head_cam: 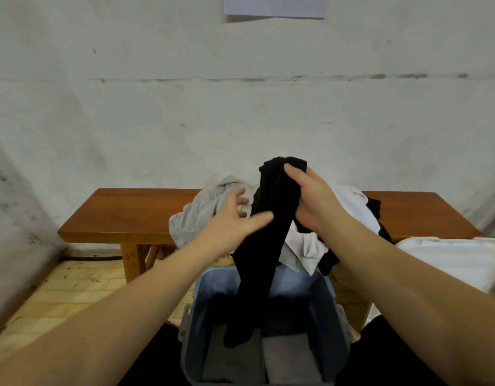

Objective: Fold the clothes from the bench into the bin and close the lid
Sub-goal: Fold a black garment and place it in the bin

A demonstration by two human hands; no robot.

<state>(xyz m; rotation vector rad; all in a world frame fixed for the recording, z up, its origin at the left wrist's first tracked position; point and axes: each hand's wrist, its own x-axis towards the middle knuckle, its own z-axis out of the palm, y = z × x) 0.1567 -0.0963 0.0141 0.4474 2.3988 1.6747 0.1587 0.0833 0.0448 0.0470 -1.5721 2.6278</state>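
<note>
Forearms: both bare forearms reach forward from the bottom edge, nearest the camera, converging over the bin.
Bin: blue-grey bin [268,277] stands open on the floor just in front of the bench; grey folded pieces seem to lie at its bottom, though the interior is dim.
Right hand: right hand [310,199] is clamped round the upper part of a long black garment [271,218], fingers curled about the bunched cloth and holding it up.
Left hand: left hand [235,215] is spread, fingers apart, thumb touching the black garment's side; it grips nothing yet.
Black garment: hangs from the right hand, with its lower end dangling down inside the bin; not folded.
Bench: wooden bench [115,215] against the wall bears a crumpled light grey garment [196,215] and a heap of white clothing [354,207] with some dark cloth in it.
Lid: white lid [449,260] lies off the bin, to the right, near the bench's end.
Progress: judged early to middle; some pieces appear stowed, one is in hand.
Left to do: fold the black piece, fold and stow the clothes on the bench, then fit the lid.
</note>
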